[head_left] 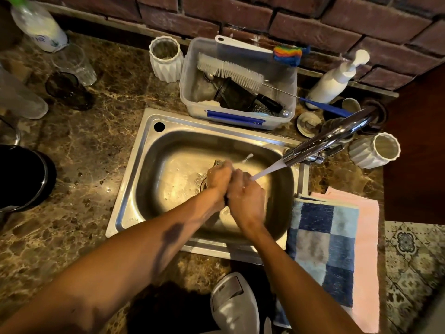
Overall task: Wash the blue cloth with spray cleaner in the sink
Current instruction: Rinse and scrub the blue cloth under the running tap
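Observation:
A blue checked cloth (322,249) lies flat on the counter right of the steel sink (134,189), on top of a pink cloth (366,249). Over the sink basin my left hand (219,179) and my right hand (245,198) are pressed together with fingers closed. Water from the chrome tap (330,138) runs onto them. A small dark sliver shows between my wrists; I cannot tell what it is. A white trigger-shaped bottle top (233,307) stands at the counter's front edge, below the sink.
Behind the sink sits a clear plastic tub (240,119) holding a bottle brush and utensils. A white pump bottle (334,80) and white ribbed cups (166,59) (375,150) stand by the brick wall. Glasses and a black pot (24,177) are on the left.

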